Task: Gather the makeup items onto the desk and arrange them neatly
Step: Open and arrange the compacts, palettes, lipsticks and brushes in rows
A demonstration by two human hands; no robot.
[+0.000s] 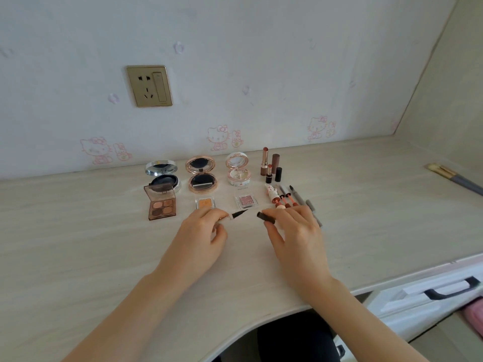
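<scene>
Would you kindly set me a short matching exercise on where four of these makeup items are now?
Things:
1 liner pen
2 cap
3 brushes
4 lipsticks

Places:
a standing upright at the back
b in the right hand
c lying at the far right of the desk
d in the left hand

Pairs: 1-d, 2-b, 3-c, 4-a

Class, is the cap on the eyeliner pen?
No, the left hand holds the eyeliner pen bare-tipped while the right hand holds the cap apart.
</scene>
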